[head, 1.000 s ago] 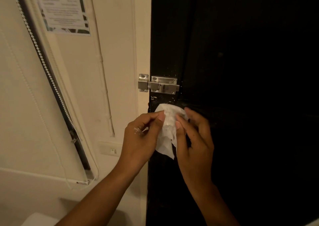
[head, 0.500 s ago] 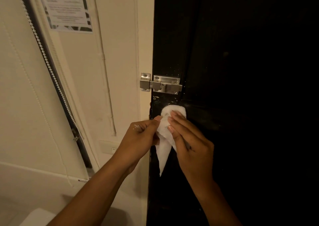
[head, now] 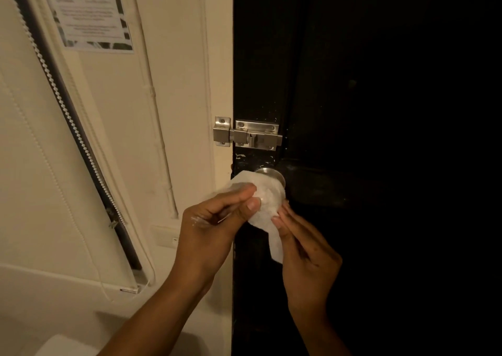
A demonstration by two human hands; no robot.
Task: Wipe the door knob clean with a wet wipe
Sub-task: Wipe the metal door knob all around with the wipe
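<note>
A white wet wipe [head: 264,195] is draped over the round metal door knob [head: 271,173] on the black door [head: 353,111]; only the knob's top rim shows above the wipe. My left hand [head: 209,228] pinches the wipe's left side between thumb and fingers. From the lower right, my right hand [head: 307,249] touches the wipe's hanging tail with its fingertips. Both hands sit just below the knob.
A steel slide bolt [head: 248,135] bridges the door and the cream frame just above the knob. On the wall to the left hang a roller blind with a bead chain [head: 68,105], a paper notice [head: 89,13] and a light switch [head: 165,236].
The wipe has spread over the knob and the knob's metal rim has come into sight. My right hand has slid down to the wipe's tail; my left grips higher.
</note>
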